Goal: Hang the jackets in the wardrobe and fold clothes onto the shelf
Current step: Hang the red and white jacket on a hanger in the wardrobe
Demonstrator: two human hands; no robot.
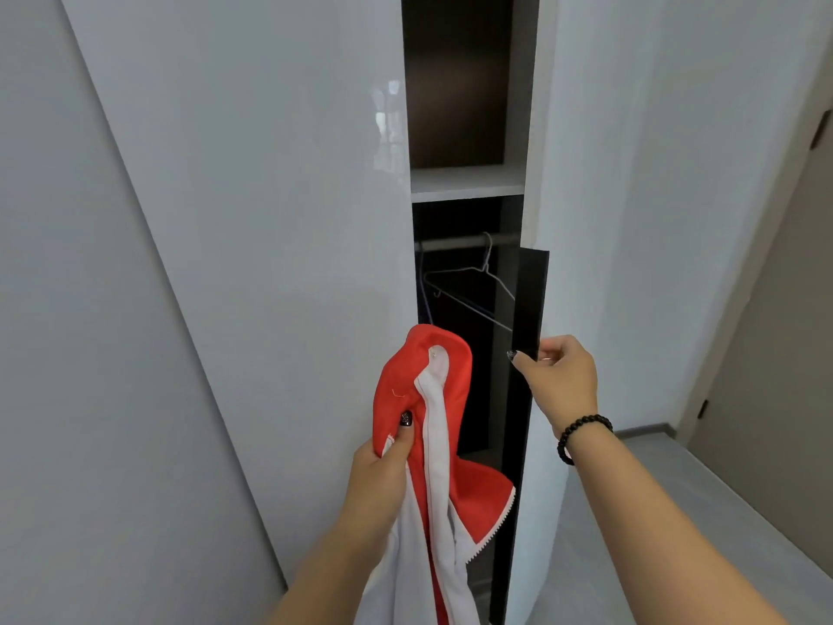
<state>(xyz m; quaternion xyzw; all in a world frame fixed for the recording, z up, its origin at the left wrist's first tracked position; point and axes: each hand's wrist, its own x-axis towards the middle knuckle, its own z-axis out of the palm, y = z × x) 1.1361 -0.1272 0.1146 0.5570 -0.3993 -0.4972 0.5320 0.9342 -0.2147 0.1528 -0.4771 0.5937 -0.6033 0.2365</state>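
Observation:
My left hand (pixel 383 471) grips a red and white jacket (pixel 444 448) by its collar, held up in front of the wardrobe gap. My right hand (pixel 556 372) pinches the dark handle strip (pixel 532 300) on the edge of the right wardrobe door (pixel 586 173). The door stands partly open. Inside the dark gap a metal rail (pixel 464 242) carries bare wire hangers (pixel 473 286). A white shelf (pixel 466 182) sits above the rail with nothing visible on it.
A glossy white door panel (pixel 252 196) fills the left of the gap. Grey wall (pixel 67 354) lies further left. At the right are grey floor (pixel 676 489) and a beige door (pixel 775 354).

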